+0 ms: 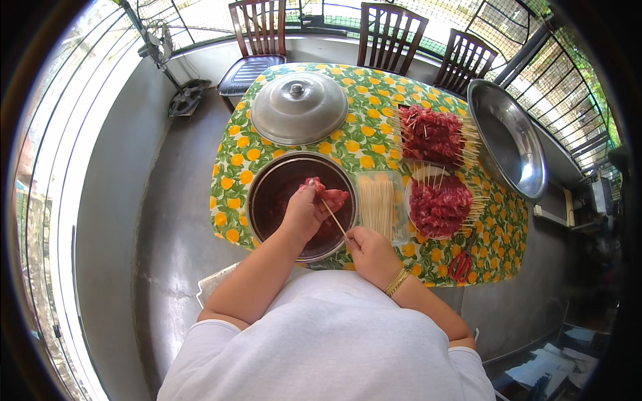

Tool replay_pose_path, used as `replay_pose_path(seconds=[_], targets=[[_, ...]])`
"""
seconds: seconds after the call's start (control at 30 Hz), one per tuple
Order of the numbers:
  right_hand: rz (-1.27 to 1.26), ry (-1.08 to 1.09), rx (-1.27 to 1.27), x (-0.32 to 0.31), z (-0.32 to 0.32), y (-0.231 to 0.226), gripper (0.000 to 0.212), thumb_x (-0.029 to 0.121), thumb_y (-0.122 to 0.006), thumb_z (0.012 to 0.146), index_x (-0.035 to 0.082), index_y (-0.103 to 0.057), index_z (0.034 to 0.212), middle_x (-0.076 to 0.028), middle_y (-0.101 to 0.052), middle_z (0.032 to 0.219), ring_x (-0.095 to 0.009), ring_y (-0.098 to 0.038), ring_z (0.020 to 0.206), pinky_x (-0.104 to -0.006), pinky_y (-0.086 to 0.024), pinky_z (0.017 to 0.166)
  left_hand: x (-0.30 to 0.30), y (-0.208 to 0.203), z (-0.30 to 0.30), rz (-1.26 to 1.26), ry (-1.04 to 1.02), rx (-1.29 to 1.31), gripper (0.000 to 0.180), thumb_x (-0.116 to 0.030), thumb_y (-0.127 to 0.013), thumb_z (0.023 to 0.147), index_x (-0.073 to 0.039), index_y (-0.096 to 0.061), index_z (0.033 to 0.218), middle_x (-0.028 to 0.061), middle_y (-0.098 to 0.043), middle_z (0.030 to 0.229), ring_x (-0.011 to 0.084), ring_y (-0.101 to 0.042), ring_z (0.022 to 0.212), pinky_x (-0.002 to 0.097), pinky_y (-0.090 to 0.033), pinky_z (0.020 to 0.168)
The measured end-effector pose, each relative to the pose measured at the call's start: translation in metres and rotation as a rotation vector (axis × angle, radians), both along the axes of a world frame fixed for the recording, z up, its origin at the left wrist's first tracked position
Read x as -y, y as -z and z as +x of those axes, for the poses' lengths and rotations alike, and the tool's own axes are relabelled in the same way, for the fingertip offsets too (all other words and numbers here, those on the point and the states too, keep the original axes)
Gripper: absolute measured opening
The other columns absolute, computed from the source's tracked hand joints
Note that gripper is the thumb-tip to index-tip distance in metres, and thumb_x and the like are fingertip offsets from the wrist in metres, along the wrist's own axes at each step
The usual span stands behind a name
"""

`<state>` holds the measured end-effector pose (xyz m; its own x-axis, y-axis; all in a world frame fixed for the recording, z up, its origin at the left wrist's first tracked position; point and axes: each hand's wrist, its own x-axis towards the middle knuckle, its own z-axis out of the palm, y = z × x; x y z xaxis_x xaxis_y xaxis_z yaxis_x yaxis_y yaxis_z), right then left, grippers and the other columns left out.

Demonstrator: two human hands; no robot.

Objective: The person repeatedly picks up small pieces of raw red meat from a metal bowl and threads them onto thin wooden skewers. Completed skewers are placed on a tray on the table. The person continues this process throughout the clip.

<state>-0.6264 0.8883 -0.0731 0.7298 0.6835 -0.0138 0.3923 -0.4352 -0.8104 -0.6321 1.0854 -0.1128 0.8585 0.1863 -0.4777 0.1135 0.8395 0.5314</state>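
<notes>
Over a deep metal pot my left hand is closed on a piece of raw red meat. A thin wooden skewer runs from that meat down toward the right. Its lower end is pinched between the fingers of my right hand, beside the pot's rim. More dark red meat lies inside the pot, partly hidden by my left hand and forearm. Close by my right hand is a clear plastic container holding a bundle of bare wooden skewers.
Skewered meat is piled in a tray and on a white plate to the right. Red-handled scissors lie near the front right edge. A domed lid and large metal basin rest on the patterned tablecloth. Chairs stand behind.
</notes>
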Motion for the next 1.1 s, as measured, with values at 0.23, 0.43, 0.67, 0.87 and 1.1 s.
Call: replay_pose_path(seconds=[0.23, 0.43, 0.67, 0.87, 1.1], targets=[[0.026, 0.019, -0.271, -0.004, -0.001, 0.000, 0.016, 0.010, -0.057, 0.095, -0.003, -0.064, 0.101, -0.016, -0.064, 0.077, -0.027, -0.064, 0.071, -0.0359, -0.051, 0.068, 0.005, 0.005, -0.004, 0.002, -0.023, 0.013, 0.030, -0.027, -0.034, 0.108, -0.013, -0.052, 0.089, 0.0161, -0.070, 0.091, 0.0362, -0.067, 0.106, 0.0501, -0.052, 0.095], [0.144, 0.103, -0.616, -0.017, 0.006, 0.006, 0.020, 0.011, -0.051, 0.100, -0.002, -0.065, 0.105, -0.004, -0.062, 0.078, -0.011, -0.058, 0.071, -0.0261, -0.049, 0.067, 0.019, 0.011, -0.007, -0.083, 0.040, -0.021, 0.027, -0.030, -0.035, 0.108, -0.012, -0.053, 0.098, 0.0162, -0.069, 0.103, 0.0349, -0.064, 0.111, 0.0509, -0.050, 0.098], [0.095, 0.136, -0.711, -0.010, 0.012, 0.003, 0.020, 0.012, -0.051, 0.101, -0.001, -0.065, 0.106, -0.001, -0.060, 0.079, -0.008, -0.054, 0.070, -0.0230, -0.048, 0.067, -0.013, 0.020, -0.003, -0.296, 0.015, -0.092, 0.025, -0.027, -0.041, 0.106, -0.008, -0.056, 0.112, 0.0173, -0.065, 0.118, 0.0363, -0.061, 0.117, 0.0584, -0.045, 0.102], [0.053, 0.114, -0.653, -0.001, 0.017, 0.016, 0.017, 0.010, -0.052, 0.100, 0.001, -0.066, 0.103, 0.000, -0.059, 0.076, -0.007, -0.052, 0.067, -0.0227, -0.045, 0.063, -0.018, 0.024, 0.001, -0.347, -0.102, -0.164, 0.021, -0.026, -0.047, 0.104, -0.008, -0.058, 0.105, 0.0156, -0.068, 0.112, 0.0340, -0.064, 0.112, 0.0590, -0.046, 0.101], [0.086, 0.099, -0.491, 0.003, 0.019, 0.025, 0.015, 0.009, -0.055, 0.099, -0.001, -0.067, 0.098, -0.002, -0.060, 0.074, -0.007, -0.051, 0.065, -0.0250, -0.043, 0.059, -0.031, 0.013, 0.001, -0.276, -0.037, -0.081, 0.008, -0.013, -0.060, 0.096, -0.009, -0.059, 0.103, 0.0140, -0.069, 0.110, 0.0318, -0.065, 0.111, 0.0582, -0.048, 0.098]])
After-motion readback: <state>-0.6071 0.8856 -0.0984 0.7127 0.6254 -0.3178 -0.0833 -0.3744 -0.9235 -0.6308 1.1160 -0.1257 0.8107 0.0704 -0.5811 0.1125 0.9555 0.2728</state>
